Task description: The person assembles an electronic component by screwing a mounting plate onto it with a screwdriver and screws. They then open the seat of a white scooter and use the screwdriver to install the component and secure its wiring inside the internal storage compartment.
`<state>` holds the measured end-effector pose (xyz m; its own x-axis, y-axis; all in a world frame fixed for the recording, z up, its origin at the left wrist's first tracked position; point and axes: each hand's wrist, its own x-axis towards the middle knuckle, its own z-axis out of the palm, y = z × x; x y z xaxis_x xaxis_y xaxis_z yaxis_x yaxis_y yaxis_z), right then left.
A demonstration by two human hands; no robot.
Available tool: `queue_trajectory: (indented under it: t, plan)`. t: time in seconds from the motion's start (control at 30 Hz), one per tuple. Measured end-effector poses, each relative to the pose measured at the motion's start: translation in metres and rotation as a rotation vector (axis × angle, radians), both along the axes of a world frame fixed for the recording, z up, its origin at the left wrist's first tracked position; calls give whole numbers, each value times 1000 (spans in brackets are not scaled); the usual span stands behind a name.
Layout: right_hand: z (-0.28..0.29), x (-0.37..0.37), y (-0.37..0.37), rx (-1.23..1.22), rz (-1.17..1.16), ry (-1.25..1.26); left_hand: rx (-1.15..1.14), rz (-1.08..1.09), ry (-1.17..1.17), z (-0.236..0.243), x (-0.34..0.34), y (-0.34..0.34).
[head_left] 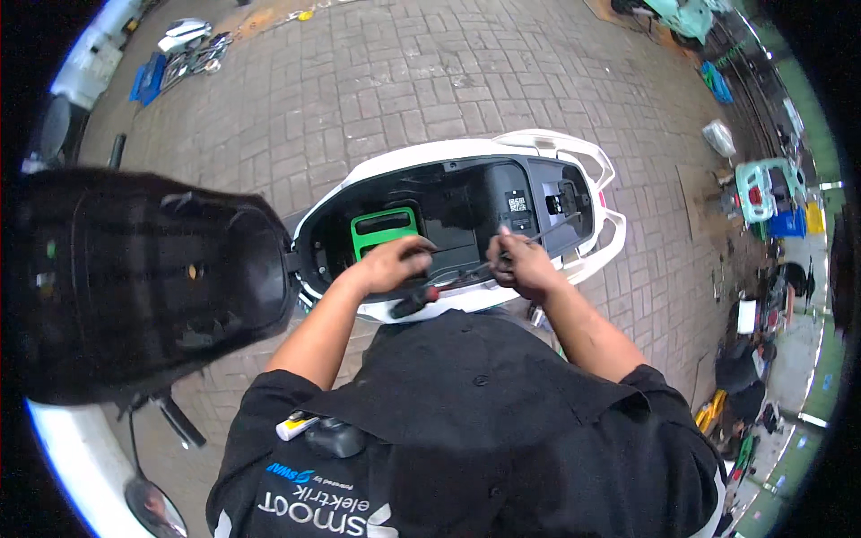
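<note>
The open under-seat compartment [448,229] of a white scooter [359,170] lies in front of me, with a green handled frame [384,218] at its left end. My right hand [525,264] is closed round a thin, dark, rod-like thing over the compartment's near right side. That thing slants down-left to a black-and-red end piece [415,302] at the near rim; whether it is a tool or a cable I cannot tell. My left hand [395,264], slightly blurred, hovers beside the green frame. Its fingers are bent and apart, with nothing visible in them.
The raised black seat [152,287] stands at the left. A latch [565,204] sits at the compartment's right end, inside the white grab rail [610,229]. Tools and a blue tray [148,79] lie on the paving at far left; scooter parts [769,190] line the right side.
</note>
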<state>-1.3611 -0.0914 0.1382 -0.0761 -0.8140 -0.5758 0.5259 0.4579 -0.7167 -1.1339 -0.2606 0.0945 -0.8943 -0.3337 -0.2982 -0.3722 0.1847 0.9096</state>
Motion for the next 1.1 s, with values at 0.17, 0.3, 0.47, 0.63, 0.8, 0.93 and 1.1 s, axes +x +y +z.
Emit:
queue_trajectory:
  t: [0.17, 0.3, 0.47, 0.63, 0.8, 0.93, 1.1]
  plan:
    - [-12, 19, -31, -70, 191, -226, -76, 38, -97, 55, 2, 63]
    - [6, 15, -30, -198, 365, -335, -101, 404, -102, 52, 16, 109]
    - [9, 16, 4, -187, 375, -484, -48, 842, -105, 70, 23, 186]
    - [7, 20, 40, -149, 393, -538, -232, 885, -208, 96, 13, 233]
    - [3, 36, 51, -93, 554, -562, -368, 880, -317, 116, 2, 252]
    - [-22, 54, 59, -80, 688, -685, -484, 701, -397, 101, 8, 260]
    - [-2, 103, 71, 85, 676, -475, -462, 716, -271, 89, 55, 284]
